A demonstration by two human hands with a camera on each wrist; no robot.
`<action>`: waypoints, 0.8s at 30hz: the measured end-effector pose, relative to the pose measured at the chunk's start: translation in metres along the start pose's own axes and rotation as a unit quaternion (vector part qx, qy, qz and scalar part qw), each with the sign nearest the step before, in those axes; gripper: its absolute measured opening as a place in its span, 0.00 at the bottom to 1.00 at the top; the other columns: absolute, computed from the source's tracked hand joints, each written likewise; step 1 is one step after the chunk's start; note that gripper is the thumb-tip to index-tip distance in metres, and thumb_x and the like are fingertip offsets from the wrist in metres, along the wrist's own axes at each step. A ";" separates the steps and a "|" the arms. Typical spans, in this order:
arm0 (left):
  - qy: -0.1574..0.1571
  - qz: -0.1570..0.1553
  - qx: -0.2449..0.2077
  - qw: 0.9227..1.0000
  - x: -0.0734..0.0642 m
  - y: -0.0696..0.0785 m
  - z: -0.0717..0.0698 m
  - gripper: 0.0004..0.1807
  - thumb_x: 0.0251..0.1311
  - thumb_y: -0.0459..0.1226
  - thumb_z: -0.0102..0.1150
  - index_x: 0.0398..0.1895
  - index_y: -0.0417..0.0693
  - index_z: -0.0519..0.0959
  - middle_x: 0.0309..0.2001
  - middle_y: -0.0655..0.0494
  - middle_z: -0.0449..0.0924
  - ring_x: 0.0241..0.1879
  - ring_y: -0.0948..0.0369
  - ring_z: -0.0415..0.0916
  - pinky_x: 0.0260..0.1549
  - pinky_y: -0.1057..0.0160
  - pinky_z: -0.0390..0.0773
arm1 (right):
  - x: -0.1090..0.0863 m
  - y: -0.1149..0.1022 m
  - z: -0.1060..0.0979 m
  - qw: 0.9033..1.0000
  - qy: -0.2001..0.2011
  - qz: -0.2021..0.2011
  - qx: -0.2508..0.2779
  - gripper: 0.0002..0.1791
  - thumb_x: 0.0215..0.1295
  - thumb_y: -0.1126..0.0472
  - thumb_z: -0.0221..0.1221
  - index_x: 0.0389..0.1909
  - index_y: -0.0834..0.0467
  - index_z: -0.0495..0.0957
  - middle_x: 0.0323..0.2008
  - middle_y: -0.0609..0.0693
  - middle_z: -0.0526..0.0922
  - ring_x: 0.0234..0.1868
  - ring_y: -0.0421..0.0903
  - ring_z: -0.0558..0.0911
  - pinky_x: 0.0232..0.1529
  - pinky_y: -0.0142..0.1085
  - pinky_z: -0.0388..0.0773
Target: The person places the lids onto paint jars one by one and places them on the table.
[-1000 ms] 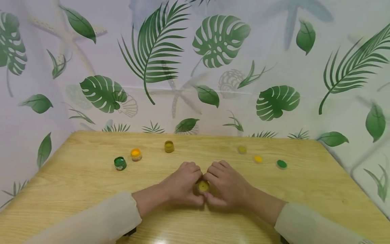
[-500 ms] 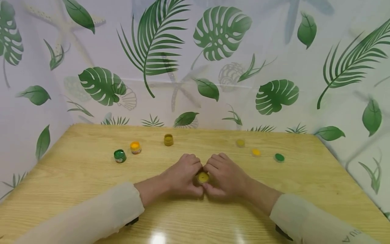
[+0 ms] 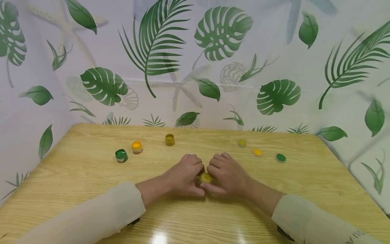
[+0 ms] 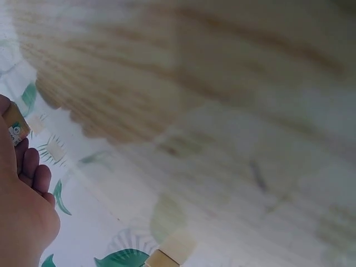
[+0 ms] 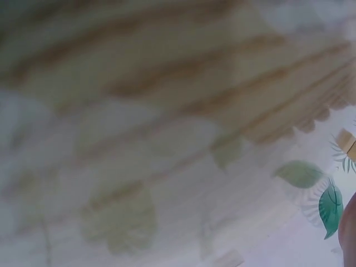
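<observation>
A small paint jar with a mustard-yellow lid (image 3: 206,177) is between both hands at the middle of the wooden table. My left hand (image 3: 186,176) curls round its left side, thumb low in front. From the other side my right hand (image 3: 226,175) grips it, the thumb lying across the front edge of the lid. Most of the jar's wall is hidden by the fingers in the head view. At the far left of the left wrist view, a yellow-brown jar with a printed label (image 4: 15,127) shows beside curled fingers (image 4: 39,175).
Left of the hands stand open jars of green paint (image 3: 121,156), orange paint (image 3: 137,147) and ochre paint (image 3: 169,140). At the right lie an olive lid (image 3: 242,143), a yellow lid (image 3: 257,152) and a green lid (image 3: 280,158). A leaf-patterned cloth (image 3: 170,88) hangs behind the table.
The head view has tilted down slightly. The right thumb has slid a little left across the lid's front edge. Both hands keep hold of the jar at the same spot.
</observation>
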State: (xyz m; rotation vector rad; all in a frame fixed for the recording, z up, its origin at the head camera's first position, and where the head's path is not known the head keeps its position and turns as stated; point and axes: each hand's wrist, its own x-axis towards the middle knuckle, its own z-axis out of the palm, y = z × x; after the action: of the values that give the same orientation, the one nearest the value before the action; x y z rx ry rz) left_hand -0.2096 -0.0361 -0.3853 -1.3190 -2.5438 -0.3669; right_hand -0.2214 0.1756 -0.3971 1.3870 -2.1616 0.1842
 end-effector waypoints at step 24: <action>0.053 0.003 -0.010 0.999 -0.002 -0.004 0.003 0.15 0.42 0.49 0.68 0.28 0.52 0.77 0.26 0.65 0.71 0.30 0.66 0.64 0.38 0.66 0.66 | 0.002 -0.002 -0.001 1.000 -0.001 0.011 0.015 0.19 0.64 0.43 0.51 0.32 0.54 0.75 0.29 0.44 0.75 0.34 0.44 0.72 0.42 0.38 0.67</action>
State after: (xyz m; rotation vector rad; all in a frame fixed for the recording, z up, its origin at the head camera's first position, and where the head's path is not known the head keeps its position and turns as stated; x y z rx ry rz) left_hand -0.2123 -0.0387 -0.3891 -1.2790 -2.4551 -0.4483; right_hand -0.2206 0.1733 -0.3955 1.3800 -2.1845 0.2238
